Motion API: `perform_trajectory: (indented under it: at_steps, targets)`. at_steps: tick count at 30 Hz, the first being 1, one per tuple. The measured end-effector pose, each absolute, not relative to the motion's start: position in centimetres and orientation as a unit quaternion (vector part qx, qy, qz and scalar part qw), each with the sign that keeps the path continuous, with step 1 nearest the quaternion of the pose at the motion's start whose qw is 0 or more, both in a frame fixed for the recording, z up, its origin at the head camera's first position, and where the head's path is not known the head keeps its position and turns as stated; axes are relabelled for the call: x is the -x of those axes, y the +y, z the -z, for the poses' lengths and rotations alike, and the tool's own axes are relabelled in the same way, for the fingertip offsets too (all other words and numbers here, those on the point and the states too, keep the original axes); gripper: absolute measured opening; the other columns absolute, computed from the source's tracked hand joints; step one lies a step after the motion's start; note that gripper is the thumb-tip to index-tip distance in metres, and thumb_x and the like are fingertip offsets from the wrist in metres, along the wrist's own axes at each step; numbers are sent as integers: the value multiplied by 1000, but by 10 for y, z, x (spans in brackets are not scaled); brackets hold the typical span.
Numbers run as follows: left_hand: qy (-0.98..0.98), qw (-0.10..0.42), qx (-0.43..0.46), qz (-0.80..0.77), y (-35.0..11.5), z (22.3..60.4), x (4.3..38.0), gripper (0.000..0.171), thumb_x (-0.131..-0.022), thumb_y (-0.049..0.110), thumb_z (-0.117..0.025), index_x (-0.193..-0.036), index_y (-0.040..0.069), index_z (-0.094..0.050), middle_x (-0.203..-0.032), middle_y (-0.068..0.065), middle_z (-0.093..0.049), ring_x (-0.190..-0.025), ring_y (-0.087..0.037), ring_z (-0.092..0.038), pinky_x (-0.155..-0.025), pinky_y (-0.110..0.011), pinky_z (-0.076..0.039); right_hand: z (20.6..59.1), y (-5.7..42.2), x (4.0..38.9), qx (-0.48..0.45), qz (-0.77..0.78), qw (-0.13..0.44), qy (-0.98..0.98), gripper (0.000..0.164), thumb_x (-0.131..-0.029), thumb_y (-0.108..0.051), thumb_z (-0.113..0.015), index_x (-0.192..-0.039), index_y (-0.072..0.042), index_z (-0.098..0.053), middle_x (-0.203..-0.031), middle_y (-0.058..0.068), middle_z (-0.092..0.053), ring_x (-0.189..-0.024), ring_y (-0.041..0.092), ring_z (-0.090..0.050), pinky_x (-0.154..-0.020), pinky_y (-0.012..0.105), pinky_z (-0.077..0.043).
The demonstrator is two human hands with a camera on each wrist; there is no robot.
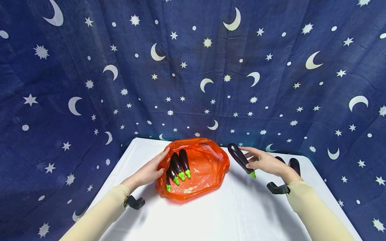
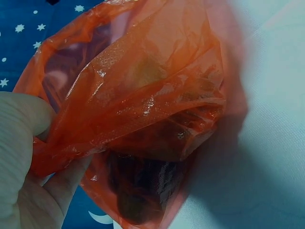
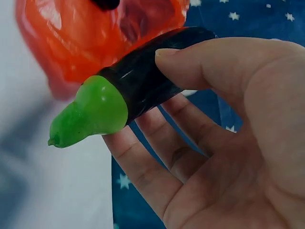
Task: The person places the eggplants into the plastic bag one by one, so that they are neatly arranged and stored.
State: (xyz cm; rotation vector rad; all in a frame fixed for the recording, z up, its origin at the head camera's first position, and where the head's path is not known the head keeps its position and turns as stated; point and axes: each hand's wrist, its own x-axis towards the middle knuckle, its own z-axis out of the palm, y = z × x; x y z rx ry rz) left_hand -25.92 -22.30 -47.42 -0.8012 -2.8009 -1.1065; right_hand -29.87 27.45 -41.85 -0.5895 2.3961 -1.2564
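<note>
An orange-red plastic bag [image 1: 205,167] lies with its mouth spread wide at the middle of the table. Several dark eggplants [image 1: 184,160] with green stem ends rest inside, toward its left side. My left hand [image 1: 149,170] pinches the bag's left rim between thumb and fingers, as the bag's folded edge [image 2: 128,119] shows in the left wrist view. To the right of the bag, my right hand [image 1: 266,162] holds another eggplant [image 1: 239,157] between thumb and fingers. Its bright green cap [image 3: 95,109] points toward the near side, and its dark end tilts up and away.
Two more eggplants [image 1: 294,164] lie at the right back of the table, partly hidden behind the right hand and wrist. A white cloth covers the table [image 1: 205,221]. A dark blue curtain [image 1: 187,77] with moons and stars hangs behind it.
</note>
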Motion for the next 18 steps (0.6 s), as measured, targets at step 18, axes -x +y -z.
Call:
perform_trajectory:
  at_steps: [18]
  targets:
    - [-898,10,256,356,-224,474,259,87,-91,-4,-61,-165,13,-20,-165,-17,-28,-151,-33,-27,-121,-50,-24,433,189,300,297,444,212,818,73,-90,-8,-71,-157,-19,-44,-126,16,-61,-110,30,-61,-89,41,-53]
